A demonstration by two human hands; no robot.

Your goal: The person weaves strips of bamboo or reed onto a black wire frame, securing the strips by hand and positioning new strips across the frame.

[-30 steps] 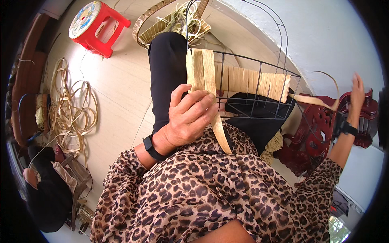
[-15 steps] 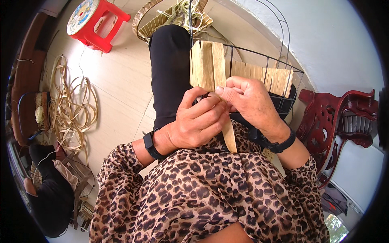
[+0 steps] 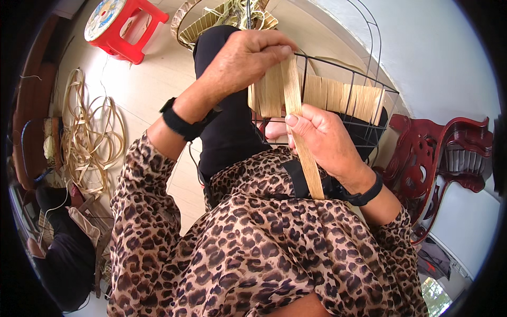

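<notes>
A black wire basket frame [image 3: 343,70] rests across my lap, its wires partly wrapped with flat tan strips [image 3: 268,95]. My left hand [image 3: 240,63] is closed at the frame's upper wire, thumb and fingers pinching the top of a long flat straw-coloured strip [image 3: 309,169]. Lower down, my right hand [image 3: 330,140] pinches the same strip between thumb and fingers. The strip runs taut between both hands, and its loose end hangs over my patterned top. Part of the wrapped section is hidden behind my left hand.
Loose coils of strip [image 3: 95,132] lie on the floor at the left. Farther off stand a red stool [image 3: 127,39] and a round woven basket [image 3: 185,24] with pale strips. Carved dark-red furniture [image 3: 417,164] is at the right, beside a white wall [image 3: 443,63]. Another person's dark-clothed leg [image 3: 66,253] shows lower left.
My left hand has moved up and away from my right hand to the frame's upper wire. The strip is now drawn straight upward over the wrapped part. My right hand has dropped slightly.
</notes>
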